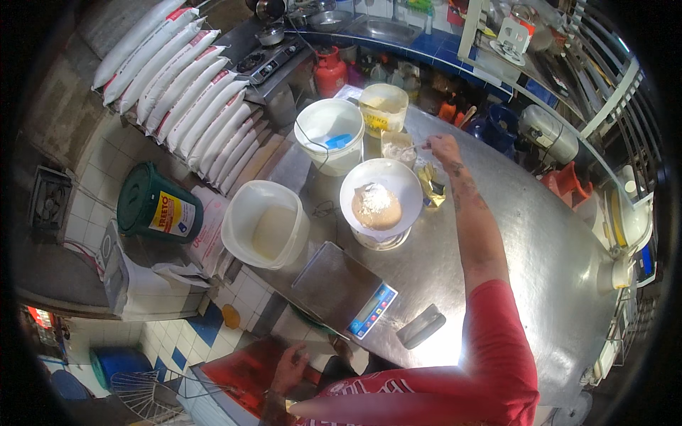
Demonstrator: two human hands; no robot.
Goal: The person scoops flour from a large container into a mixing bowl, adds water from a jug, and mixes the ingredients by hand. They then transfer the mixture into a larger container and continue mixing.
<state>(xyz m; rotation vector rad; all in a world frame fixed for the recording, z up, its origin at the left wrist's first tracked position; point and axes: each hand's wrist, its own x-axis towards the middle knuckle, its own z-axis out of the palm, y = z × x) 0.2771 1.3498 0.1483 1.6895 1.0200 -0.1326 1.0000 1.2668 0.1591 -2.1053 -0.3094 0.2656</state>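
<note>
My right hand [442, 149] reaches across the steel table and grips the handle of a spoon [416, 147]. Its far end is at a small open box of white powder [395, 154]. Just in front stands a round white bowl [347, 183] on a small scale base [384, 244]. Inside the bowl, white powder [377, 195] lies on top of a tan, grainy heap [381, 215]. A crumpled gold wrapper [432, 183] is to the right of the bowl. My left hand [290, 367] hangs low beside my body, fingers apart, holding nothing.
A white bucket [327, 165] with a blue scoop [339, 141], a yellowish tub [383, 106] and a square plastic bin [234, 223] surround the bowl. Nearer me are a digital platform scale [338, 282] and a dark flat object [422, 326]. White sacks [176, 90] are stacked at the left.
</note>
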